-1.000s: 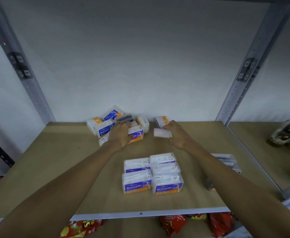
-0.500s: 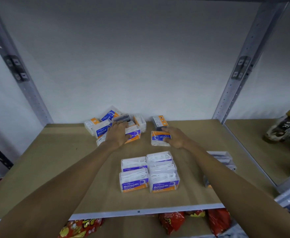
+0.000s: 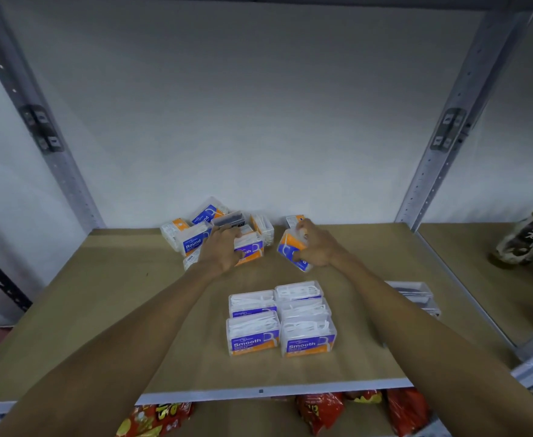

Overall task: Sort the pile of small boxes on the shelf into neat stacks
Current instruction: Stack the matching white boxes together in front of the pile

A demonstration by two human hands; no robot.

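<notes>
Tilted up on edge since half a second ago: one box (image 3: pixel 287 246), clamped between thumb and curled fingers of our right hand (image 3: pixel 318 250). Our left hand (image 3: pixel 219 249) grips a labelled box (image 3: pixel 253 249) in the pile (image 3: pixel 192 239) at the shelf (image 3: pixel 101 310) rear. Neat stacks (image 3: pixel 281 323) stand nearer, apart.

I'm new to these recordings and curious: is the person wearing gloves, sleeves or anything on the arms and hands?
No. The left hand and right hand are bare: no gloves, and no ring or watch shows. No sleeve or cuff is visible right down to the picture's edge.
</notes>
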